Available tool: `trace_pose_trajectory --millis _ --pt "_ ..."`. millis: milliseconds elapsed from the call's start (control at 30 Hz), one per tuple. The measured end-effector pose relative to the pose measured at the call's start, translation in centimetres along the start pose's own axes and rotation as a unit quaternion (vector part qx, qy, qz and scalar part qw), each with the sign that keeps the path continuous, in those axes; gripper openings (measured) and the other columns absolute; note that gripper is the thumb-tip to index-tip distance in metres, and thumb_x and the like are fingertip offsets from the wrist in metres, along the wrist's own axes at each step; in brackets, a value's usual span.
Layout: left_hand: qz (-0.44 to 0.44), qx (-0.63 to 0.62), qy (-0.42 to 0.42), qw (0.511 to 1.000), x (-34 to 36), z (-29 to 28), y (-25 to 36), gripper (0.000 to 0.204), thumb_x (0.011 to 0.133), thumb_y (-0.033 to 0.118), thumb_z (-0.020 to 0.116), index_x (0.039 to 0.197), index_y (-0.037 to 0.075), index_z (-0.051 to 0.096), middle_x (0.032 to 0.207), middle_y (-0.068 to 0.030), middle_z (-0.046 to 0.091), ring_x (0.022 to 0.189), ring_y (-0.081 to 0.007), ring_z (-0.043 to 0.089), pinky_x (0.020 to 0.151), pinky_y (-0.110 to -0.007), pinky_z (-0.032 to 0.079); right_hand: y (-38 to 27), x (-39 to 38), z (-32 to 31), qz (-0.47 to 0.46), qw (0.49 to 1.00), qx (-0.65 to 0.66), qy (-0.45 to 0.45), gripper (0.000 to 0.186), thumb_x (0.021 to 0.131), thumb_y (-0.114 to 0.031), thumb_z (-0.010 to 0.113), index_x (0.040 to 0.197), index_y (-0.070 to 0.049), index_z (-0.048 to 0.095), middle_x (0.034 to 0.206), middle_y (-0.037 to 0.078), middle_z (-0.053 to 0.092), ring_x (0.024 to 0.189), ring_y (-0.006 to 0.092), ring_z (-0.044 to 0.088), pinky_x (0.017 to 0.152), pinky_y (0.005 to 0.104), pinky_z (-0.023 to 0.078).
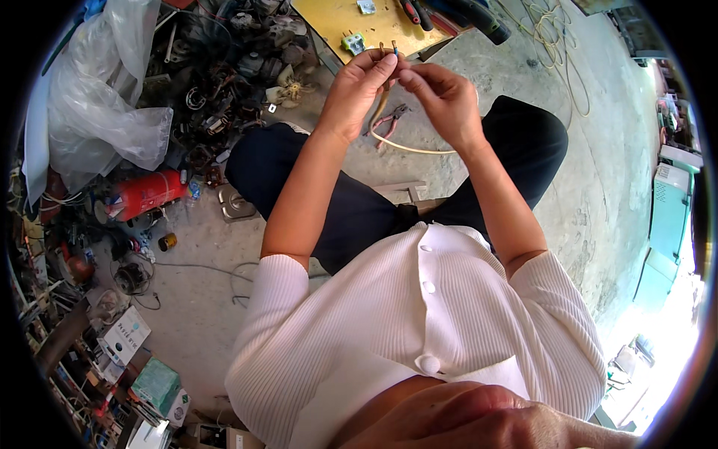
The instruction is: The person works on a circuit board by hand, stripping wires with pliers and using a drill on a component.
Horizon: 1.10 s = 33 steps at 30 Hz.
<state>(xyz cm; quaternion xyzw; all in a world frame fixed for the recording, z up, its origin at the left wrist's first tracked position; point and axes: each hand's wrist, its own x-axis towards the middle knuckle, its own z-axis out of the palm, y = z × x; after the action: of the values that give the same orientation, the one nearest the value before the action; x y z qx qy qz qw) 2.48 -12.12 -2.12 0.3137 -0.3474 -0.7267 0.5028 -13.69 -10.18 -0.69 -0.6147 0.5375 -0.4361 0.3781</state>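
Both hands meet over the near edge of a yellow board (329, 16). My left hand (357, 93) pinches the end of a cream cable (410, 150), whose thin cores, one blue, stick up past the fingertips with bare copper-coloured ends. My right hand (447, 96) has its thumb and fingers closed at the same spot, against the cores. The cable loops down from the hands and curves to the right. On the board beside my left hand lies an opened plug (354, 43), green and white with brass pins. Farther back is a small white plug part (366, 7).
Pliers with reddish handles (387, 126) lie on the concrete floor below the hands. Red-and-black handled tools (416, 13) and a black tool (482, 21) rest at the board's right. Scrap parts (224, 82), a red cylinder (149, 194) and plastic sheeting (105, 90) crowd the left.
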Motion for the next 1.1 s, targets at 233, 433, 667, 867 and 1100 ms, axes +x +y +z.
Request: trace_pose_trajectory --millis 233,433,667,867,1100 --pt "0.08 0.165 0.046 0.982 -0.6 0.0 0.1 0.02 0.088 0.017 0.072 0.101 0.003 0.069 0.085 -0.001 0.069 0.076 -0.0058 0.061 0.071 -0.02 0.049 -3.0 1.5 -3.4 -0.099 0.992 -0.074 -0.035 0.018 0.089 -0.007 0.066 0.107 -0.003 0.068 0.098 0.005 0.07 0.085 0.012 0.066 0.077 0.0258 0.051" --pt "0.16 0.308 0.081 0.934 -1.2 0.9 0.5 0.019 0.084 0.013 0.072 0.096 -0.001 0.072 0.08 -0.0044 0.072 0.071 -0.0072 0.065 0.067 -0.023 0.052 -4.2 1.2 -3.9 -0.139 0.972 -0.185 -0.051 0.017 0.086 -0.007 0.069 0.103 -0.006 0.071 0.091 0.005 0.069 0.082 0.0148 0.067 0.075 0.0269 0.052" --pt "0.197 0.369 0.093 0.903 -1.6 1.5 0.5 0.018 0.082 0.011 0.073 0.094 -0.001 0.071 0.082 -0.0077 0.072 0.073 -0.0111 0.068 0.067 -0.025 0.054 -4.2 1.0 -4.4 -0.11 0.96 -0.249 -0.062 0.016 0.086 -0.012 0.07 0.101 -0.006 0.072 0.089 0.004 0.069 0.079 0.0149 0.067 0.071 0.0261 0.051" --pt "0.224 0.395 0.078 0.887 -1.5 1.5 0.0 0.02 0.085 0.015 0.073 0.098 0.0 0.071 0.081 -0.0021 0.071 0.069 -0.0067 0.063 0.064 -0.022 0.051 -2.6 1.3 -4.8 -0.077 0.974 -0.201 -0.073 0.018 0.085 -0.02 0.07 0.099 -0.009 0.072 0.089 0.007 0.069 0.068 0.0202 0.066 0.064 0.0302 0.051" --pt "-0.093 0.138 -0.072 0.983 -1.0 0.3 -0.1 0.022 0.093 0.023 0.064 0.102 0.004 0.071 0.088 0.0002 0.068 0.077 -0.0038 0.056 0.064 -0.018 0.045 -3.3 1.2 -5.0 -0.164 0.949 -0.252 -0.098 0.012 0.085 -0.013 0.068 0.096 -0.007 0.068 0.085 0.008 0.065 0.071 0.0254 0.065 0.065 0.0341 0.051"
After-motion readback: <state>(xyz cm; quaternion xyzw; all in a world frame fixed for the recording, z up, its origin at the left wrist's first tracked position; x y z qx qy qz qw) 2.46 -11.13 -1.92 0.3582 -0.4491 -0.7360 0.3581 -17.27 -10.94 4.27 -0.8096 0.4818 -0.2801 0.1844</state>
